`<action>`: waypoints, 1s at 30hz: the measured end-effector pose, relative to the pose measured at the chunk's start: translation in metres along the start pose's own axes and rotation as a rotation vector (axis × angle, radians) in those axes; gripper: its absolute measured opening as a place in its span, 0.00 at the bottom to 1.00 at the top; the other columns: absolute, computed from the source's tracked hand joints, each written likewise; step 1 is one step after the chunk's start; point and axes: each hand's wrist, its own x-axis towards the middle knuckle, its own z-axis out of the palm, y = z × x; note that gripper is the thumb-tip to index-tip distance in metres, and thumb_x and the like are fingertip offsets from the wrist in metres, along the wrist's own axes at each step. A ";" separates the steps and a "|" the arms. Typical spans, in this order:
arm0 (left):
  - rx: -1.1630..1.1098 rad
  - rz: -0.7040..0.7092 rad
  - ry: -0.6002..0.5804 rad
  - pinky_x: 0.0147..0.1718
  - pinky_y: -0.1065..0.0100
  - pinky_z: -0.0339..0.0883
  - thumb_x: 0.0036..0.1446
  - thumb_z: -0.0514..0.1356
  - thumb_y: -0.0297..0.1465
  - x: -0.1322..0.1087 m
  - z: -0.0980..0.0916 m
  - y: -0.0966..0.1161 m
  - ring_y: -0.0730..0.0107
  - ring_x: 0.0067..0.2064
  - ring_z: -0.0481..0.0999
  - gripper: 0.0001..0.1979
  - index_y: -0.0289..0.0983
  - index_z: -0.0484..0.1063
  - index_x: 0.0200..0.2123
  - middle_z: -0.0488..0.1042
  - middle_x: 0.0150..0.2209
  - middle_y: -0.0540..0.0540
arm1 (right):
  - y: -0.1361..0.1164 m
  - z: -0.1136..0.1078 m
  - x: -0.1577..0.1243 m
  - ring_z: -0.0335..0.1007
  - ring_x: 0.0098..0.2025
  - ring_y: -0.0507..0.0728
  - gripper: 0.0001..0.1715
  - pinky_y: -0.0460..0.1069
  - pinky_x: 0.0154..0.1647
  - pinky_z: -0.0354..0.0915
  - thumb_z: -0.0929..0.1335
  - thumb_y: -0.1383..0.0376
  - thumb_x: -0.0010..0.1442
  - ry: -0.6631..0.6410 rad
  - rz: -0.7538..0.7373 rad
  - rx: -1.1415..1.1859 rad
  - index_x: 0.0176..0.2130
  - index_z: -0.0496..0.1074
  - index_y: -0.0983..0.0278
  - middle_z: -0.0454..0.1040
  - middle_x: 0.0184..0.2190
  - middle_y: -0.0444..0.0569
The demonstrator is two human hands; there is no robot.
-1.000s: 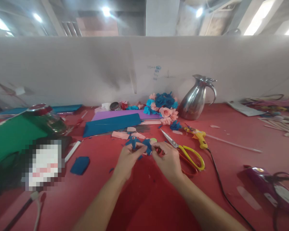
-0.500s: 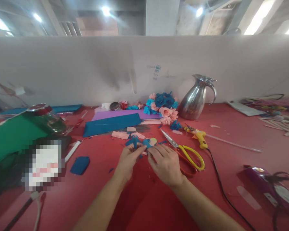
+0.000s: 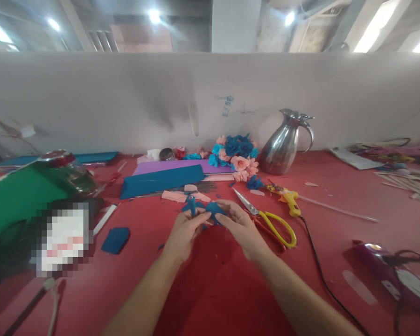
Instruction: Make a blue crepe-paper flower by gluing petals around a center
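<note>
Between my two hands is a blue crepe paper petal [image 3: 215,211], pinched from both sides. My left hand [image 3: 186,231] closes on the petal's left edge with thumb and finger, and a small rolled blue paper piece [image 3: 192,204] stands up from the same hand. My right hand [image 3: 241,227] grips the petal's right side, thumb in front and fingers behind. More blue scraps lie partly hidden behind the fingers. Just right of my right hand rest yellow-handled scissors [image 3: 275,226], blades partly apart.
Blue and pink paper flowers [image 3: 240,154] sit at the back beside a steel jug [image 3: 283,142]. A yellow glue gun [image 3: 291,201] with its cord lies right. Blue paper sheets [image 3: 163,181], pink strips [image 3: 175,196], a stack of blue pieces [image 3: 115,240] and a glass jar [image 3: 72,175] are left.
My right hand has turned, its thumb now in front and its fingers lifted higher behind the petal. The petal shows more fully between the hands. My left hand has barely moved.
</note>
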 end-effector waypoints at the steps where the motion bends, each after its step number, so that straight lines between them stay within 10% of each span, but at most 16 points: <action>1: -0.002 0.000 -0.021 0.18 0.70 0.37 0.42 0.68 0.35 0.001 -0.002 -0.002 0.83 0.15 0.46 0.10 0.35 0.72 0.20 0.59 0.12 0.57 | -0.001 -0.001 0.001 0.72 0.43 0.57 0.19 0.52 0.46 0.66 0.71 0.60 0.51 -0.022 0.044 0.085 0.44 0.72 0.60 0.76 0.40 0.48; 8: 0.030 -0.019 -0.055 0.17 0.71 0.38 0.45 0.67 0.38 0.001 -0.004 -0.005 0.83 0.15 0.47 0.12 0.35 0.74 0.21 0.59 0.12 0.57 | -0.003 -0.001 0.001 0.72 0.33 0.53 0.19 0.49 0.39 0.65 0.75 0.61 0.45 -0.016 0.125 0.299 0.38 0.72 0.62 0.76 0.30 0.43; 14: 0.049 -0.017 -0.065 0.30 0.71 0.61 0.41 0.68 0.32 -0.001 0.000 -0.002 0.72 0.28 0.71 0.07 0.35 0.78 0.25 0.77 0.27 0.46 | -0.002 -0.001 0.003 0.71 0.30 0.52 0.19 0.49 0.38 0.66 0.76 0.60 0.43 0.022 0.144 0.322 0.36 0.72 0.63 0.76 0.29 0.44; 30: 0.095 -0.003 -0.060 0.31 0.69 0.62 0.43 0.68 0.37 0.002 -0.002 -0.006 0.70 0.28 0.71 0.10 0.35 0.76 0.24 0.75 0.24 0.47 | 0.001 0.000 0.003 0.72 0.31 0.53 0.20 0.49 0.38 0.66 0.76 0.58 0.43 0.029 0.151 0.323 0.36 0.72 0.63 0.77 0.29 0.45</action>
